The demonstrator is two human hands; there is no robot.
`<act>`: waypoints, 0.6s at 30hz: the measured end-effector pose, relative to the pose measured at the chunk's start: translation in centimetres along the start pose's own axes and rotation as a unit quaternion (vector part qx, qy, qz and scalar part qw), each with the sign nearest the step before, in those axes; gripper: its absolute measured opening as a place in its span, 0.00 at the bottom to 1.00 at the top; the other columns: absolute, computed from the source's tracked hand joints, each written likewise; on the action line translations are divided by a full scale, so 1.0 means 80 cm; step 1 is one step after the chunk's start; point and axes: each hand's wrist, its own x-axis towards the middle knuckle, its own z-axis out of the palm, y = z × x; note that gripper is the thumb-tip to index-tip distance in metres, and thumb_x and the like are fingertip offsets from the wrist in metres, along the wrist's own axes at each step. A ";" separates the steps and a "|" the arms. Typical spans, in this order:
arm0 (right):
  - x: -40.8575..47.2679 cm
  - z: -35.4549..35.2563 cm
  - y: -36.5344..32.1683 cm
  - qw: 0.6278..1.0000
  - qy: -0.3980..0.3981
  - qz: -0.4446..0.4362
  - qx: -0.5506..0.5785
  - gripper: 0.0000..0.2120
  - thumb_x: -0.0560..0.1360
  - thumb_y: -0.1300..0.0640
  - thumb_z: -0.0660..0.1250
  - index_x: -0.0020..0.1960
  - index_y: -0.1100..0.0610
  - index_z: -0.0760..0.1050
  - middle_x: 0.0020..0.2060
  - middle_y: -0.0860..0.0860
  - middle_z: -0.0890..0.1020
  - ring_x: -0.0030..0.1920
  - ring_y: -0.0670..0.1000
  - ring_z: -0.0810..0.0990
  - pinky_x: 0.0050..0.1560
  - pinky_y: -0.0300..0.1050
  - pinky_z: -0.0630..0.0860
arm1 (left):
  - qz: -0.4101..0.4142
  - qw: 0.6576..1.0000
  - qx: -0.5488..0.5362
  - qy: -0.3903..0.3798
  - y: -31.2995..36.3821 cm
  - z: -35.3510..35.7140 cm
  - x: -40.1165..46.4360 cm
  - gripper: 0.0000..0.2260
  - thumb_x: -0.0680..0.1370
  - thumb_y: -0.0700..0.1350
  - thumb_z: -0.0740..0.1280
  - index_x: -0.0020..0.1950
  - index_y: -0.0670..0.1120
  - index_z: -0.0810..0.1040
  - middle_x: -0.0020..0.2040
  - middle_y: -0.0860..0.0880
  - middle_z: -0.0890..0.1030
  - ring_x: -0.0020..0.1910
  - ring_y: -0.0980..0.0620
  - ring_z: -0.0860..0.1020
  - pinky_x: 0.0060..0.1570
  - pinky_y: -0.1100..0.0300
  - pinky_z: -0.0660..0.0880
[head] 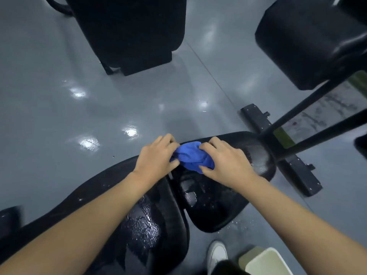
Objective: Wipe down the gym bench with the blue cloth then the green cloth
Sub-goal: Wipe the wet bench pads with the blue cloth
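Note:
A black padded gym bench [210, 207] runs from the lower left to the middle right, its two pads wet and shiny with droplets. A crumpled blue cloth [191, 155] sits bunched above the far end of the bench. My left hand [156, 155] grips its left side with curled fingers. My right hand [226, 159] grips its right side, thumb under the cloth's lower edge. No green cloth shows in this view.
The floor [79, 108] is glossy grey with light reflections. Another black bench [129, 30] stands at the top middle and a black pad [309, 42] at the top right. A black metal frame [282, 153] crosses the right. A white shoe [217, 255] and a pale bin [266, 262] are at the bottom right.

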 end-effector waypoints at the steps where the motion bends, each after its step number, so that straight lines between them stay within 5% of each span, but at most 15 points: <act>1: 0.010 0.010 0.002 1.000 -0.003 -0.018 -0.022 0.25 0.71 0.38 0.67 0.63 0.49 0.73 0.50 0.48 0.75 0.49 0.53 0.78 0.39 0.47 0.72 | -0.001 1.000 -0.013 0.001 -0.011 0.015 0.001 0.12 0.65 0.44 0.75 0.48 0.48 0.81 0.46 0.52 0.77 0.41 0.48 0.78 0.26 0.61 0.62; 6: 0.044 0.052 0.012 0.988 -0.006 -0.145 -0.058 0.30 0.72 0.31 0.61 0.65 0.51 0.72 0.52 0.49 0.73 0.49 0.53 0.74 0.51 0.50 0.70 | 0.064 0.996 -0.069 0.002 -0.044 0.077 -0.013 0.14 0.73 0.49 0.73 0.58 0.49 0.80 0.51 0.51 0.76 0.43 0.48 0.78 0.30 0.54 0.75; 11: 0.077 0.090 -0.003 0.970 -0.004 -0.241 -0.011 0.36 0.73 0.34 0.65 0.74 0.53 0.67 0.71 0.54 0.69 0.71 0.54 0.68 0.71 0.51 0.65 | 0.127 0.985 -0.115 0.001 -0.073 0.088 -0.029 0.22 0.73 0.51 0.73 0.65 0.47 0.77 0.61 0.50 0.74 0.50 0.49 0.78 0.45 0.53 0.76; 18: 0.090 0.127 -0.015 0.967 -0.064 -0.245 0.015 0.34 0.74 0.36 0.62 0.77 0.45 0.62 0.78 0.48 0.61 0.79 0.48 0.55 0.77 0.49 0.56 | 0.153 0.986 0.065 0.013 -0.161 0.082 -0.072 0.30 0.74 0.67 0.64 0.69 0.50 0.77 0.65 0.52 0.77 0.59 0.48 0.78 0.56 0.51 0.72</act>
